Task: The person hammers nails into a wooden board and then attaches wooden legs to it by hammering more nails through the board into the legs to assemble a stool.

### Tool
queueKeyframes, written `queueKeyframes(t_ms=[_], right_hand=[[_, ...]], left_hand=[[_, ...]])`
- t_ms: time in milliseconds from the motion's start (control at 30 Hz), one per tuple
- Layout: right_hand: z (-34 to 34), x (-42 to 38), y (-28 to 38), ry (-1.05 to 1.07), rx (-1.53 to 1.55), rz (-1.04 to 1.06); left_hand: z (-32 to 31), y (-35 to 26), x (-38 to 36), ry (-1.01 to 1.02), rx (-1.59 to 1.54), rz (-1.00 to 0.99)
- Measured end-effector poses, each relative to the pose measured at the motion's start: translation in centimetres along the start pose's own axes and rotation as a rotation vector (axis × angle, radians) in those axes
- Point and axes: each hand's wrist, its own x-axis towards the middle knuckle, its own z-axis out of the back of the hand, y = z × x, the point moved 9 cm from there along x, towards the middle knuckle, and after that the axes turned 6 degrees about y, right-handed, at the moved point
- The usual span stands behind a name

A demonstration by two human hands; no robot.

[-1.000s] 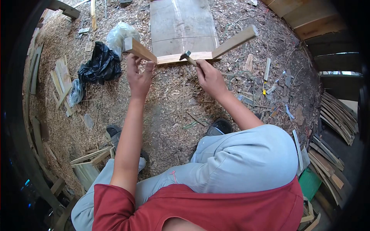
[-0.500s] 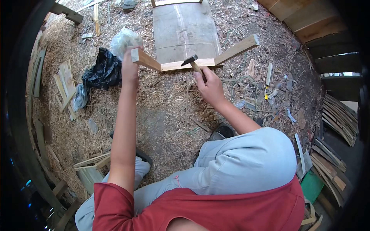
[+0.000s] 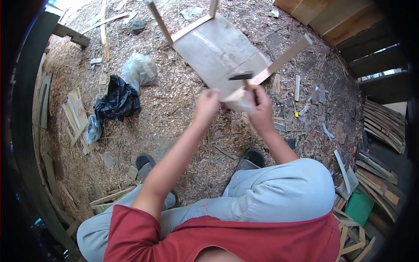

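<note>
A hammer point(image 3: 244, 77) with a dark head is held upright by its wooden handle in my right hand point(image 3: 261, 109). My left hand point(image 3: 207, 105) is at the near left corner of a wooden frame with a flat grey panel point(image 3: 218, 52), beside a blurred pale leg point(image 3: 238, 99) that points toward me. Motion blur hides what the fingers of my left hand hold. The frame's other legs stick up, one at the right point(image 3: 288, 54) and two at the far end. My right hand is close to the blurred leg; whether they touch is unclear.
A black plastic bag point(image 3: 115, 98) and a clear bag point(image 3: 139, 70) lie at the left, near loose wood strips point(image 3: 75, 113). Stacked slats point(image 3: 384, 126) and a green object point(image 3: 358, 207) are at the right. Wood shavings cover the ground around my shoes.
The frame has turned, its near end swinging right and toward me. My left hand has moved right from beside the clear bag. My right hand and the hammer have shifted slightly right and nearer.
</note>
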Motion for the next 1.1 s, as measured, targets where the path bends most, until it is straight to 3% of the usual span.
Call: queueKeyframes(t_ms=[33, 67, 100, 167, 233, 300, 367, 500, 533, 600, 667, 800, 867, 967, 1033, 1100], right_hand=[[2.8, -0.2, 0.3, -0.101, -0.083, 0.085], [6.3, -0.6, 0.5, -0.239, -0.229, 0.088], [9.6, -1.1, -0.3, -0.349, -0.149, 0.063], [16.3, -2.7, -2.7, -0.531, -0.094, -0.024], [20.7, -4.0, -3.6, -0.602, -0.129, -0.08], [23.2, -5.7, -1.5, -0.721, -0.112, 0.041], [23.4, -5.8, 1.2, -0.693, -0.112, 0.081], [21.0, -5.1, 9.5, -0.554, -0.065, 0.16], [20.2, -5.0, 11.3, -0.514, -0.08, 0.16], [18.3, -4.8, 14.5, -0.441, -0.111, 0.137], [15.6, -4.3, 16.2, -0.282, -0.1, 0.098], [10.4, -3.4, 16.8, -0.036, -0.03, 0.019], [6.6, -2.4, 14.4, 0.26, 0.104, -0.138], [2.3, -1.2, 8.8, 0.318, 0.094, -0.209], [-0.3, -0.7, 4.0, 0.329, 0.09, -0.236], [-2.0, -0.4, 0.2, 0.325, -0.075, -0.21]], left_hand=[[-5.4, 2.6, 1.8, 0.139, -0.145, -0.028], [-9.3, 0.3, -0.8, 0.233, -0.381, -0.058], [-12.1, -0.5, -1.5, 0.317, -0.503, -0.026], [-13.7, -1.6, -0.9, 0.43, -0.374, -0.132], [-10.6, -2.2, 0.6, 0.254, -0.194, -0.355], [-4.2, -1.2, 1.8, -0.068, -0.286, -0.399], [2.7, -1.1, 3.0, -0.302, -0.243, -0.355], [13.5, -3.4, 9.3, -0.87, 0.235, -0.809], [14.9, -4.4, 9.9, -0.87, 0.23, -0.815], [13.6, -5.3, 14.9, -0.199, 0.055, -0.625], [13.9, -5.2, 16.1, -0.208, 0.078, -0.682], [11.8, -5.1, 10.6, -0.249, 0.104, -0.702], [10.0, -3.2, 6.8, -0.274, 0.216, -0.669], [5.7, -0.4, -1.8, -0.23, 0.281, -0.612], [2.8, 2.0, -5.7, -0.166, 0.419, -0.793], [1.2, 2.1, -8.7, -0.143, 0.464, -0.838]])
